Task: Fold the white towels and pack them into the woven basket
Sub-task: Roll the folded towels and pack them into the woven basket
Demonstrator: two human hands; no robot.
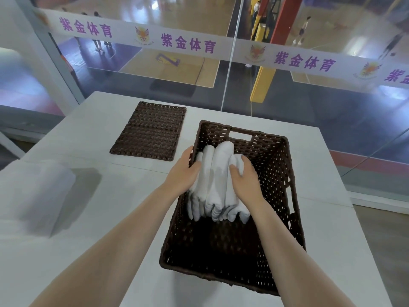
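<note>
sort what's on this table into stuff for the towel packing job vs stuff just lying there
For the job:
- folded white towels, held between left hand and right hand
- woven basket
- blurred white stack, perhaps more towels

Lying about:
- flat woven lid, beside the basket

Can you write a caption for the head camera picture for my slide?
Both hands, left and right, press folded white towels into a dark brown woven basket; its flat woven lid lies nearby.
</note>
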